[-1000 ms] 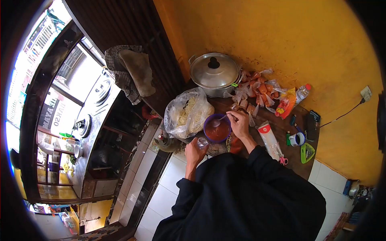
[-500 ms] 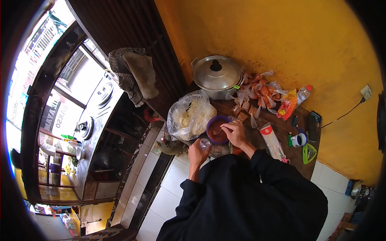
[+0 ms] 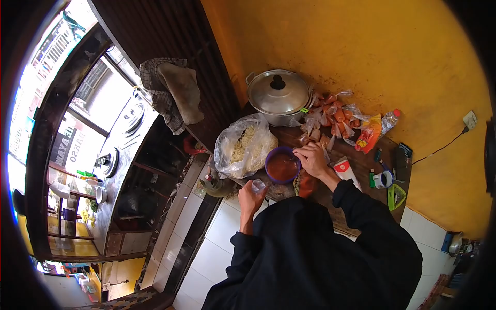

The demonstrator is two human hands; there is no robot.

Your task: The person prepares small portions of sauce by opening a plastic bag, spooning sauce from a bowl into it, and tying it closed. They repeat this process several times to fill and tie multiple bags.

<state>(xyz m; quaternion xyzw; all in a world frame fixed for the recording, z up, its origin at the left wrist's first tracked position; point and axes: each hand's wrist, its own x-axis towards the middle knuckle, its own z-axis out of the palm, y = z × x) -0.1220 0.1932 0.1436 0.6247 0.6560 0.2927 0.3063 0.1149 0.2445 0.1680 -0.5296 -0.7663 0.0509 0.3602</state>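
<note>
A purple bowl (image 3: 268, 161) of reddish-brown sauce (image 3: 282, 165) stands in front of me on the table. My right hand (image 3: 312, 159) is at the bowl's right rim, its fingers bent and pressed together; I cannot tell what they pinch. Just below and left of the bowl, my left hand (image 3: 250, 197) is closed around a small clear plastic container (image 3: 259, 185). Noodles (image 3: 247, 144) fill a large clear plastic bag (image 3: 223, 150) left of the bowl. An orange-red packet (image 3: 307, 185) lies under my right wrist.
A lidded metal pot (image 3: 279, 95) stands at the back. Right of it are several tied bags of orange sauce (image 3: 338, 116), a red-yellow packet (image 3: 368, 135) and a bottle (image 3: 390, 121). A white mug (image 3: 382, 180) and a green-edged holder (image 3: 397, 197) sit at the table's right.
My right hand has moved from above the bowl to its right rim, uncovering the sauce. My left hand has shifted slightly left and down, still with the clear container.
</note>
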